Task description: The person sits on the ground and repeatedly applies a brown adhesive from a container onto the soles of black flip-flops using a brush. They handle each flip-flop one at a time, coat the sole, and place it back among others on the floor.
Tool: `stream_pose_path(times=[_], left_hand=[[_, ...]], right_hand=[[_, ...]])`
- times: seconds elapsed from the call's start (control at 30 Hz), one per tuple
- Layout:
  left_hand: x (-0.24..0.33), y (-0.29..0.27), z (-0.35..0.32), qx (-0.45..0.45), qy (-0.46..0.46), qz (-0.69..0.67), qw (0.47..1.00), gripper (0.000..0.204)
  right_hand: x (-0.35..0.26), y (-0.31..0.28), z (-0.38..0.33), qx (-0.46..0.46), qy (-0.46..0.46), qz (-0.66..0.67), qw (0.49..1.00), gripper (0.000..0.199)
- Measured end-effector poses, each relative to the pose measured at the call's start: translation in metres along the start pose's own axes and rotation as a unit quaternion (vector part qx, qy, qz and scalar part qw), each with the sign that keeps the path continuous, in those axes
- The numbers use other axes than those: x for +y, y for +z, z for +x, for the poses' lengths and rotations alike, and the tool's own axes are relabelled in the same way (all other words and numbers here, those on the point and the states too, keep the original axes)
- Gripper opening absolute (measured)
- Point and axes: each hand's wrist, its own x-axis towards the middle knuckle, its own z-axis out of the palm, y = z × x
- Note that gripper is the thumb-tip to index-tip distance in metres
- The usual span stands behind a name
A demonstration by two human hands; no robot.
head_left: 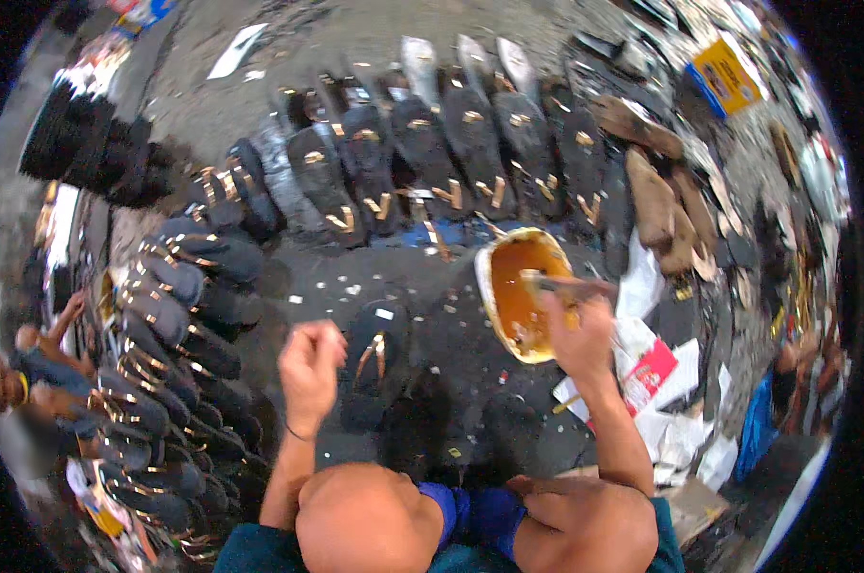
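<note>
My right hand (583,329) is closed around a brush (535,279) with a dark handle and a pale tip. It holds the brush over a white-rimmed tub (485,286) of amber, glue-like liquid (520,301). To the left, the fingers of my left hand (309,368) are curled together; whatever may be inside them is hidden. Just right of that hand, a black flip-flop sandal (363,382) with gold-trimmed straps lies on the dark work surface (422,286). A small white piece (384,313) sits at its far end.
Rows of black sandals (422,143) line the far side, and more are stacked (164,315) at the left. Brown sole-shaped pieces (651,201), paper scraps (675,401) and a yellow box (726,76) lie on the right. Another person (54,377) is at far left.
</note>
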Motion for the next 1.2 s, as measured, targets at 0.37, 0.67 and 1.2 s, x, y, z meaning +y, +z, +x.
stream_pose_path(times=[0.37,0.67,1.2], left_hand=[[-0.056,0.065,-0.017,-0.083,0.163,0.490,0.853,0.074],[0.040,0.066,0.029,-0.197,-0.194,-0.485,0.830,0.048],[0.065,0.078,0.012,-0.181,-0.170,-0.473,0.845,0.063]], right_hand=[[-0.023,-0.079,-0.040,-0.453,0.171,-0.048,0.873,0.028],[-0.122,0.007,0.049,-0.040,-0.182,0.350,0.918,0.031],[-0.124,-0.008,-0.028,-0.140,-0.148,0.369,0.907,0.027]])
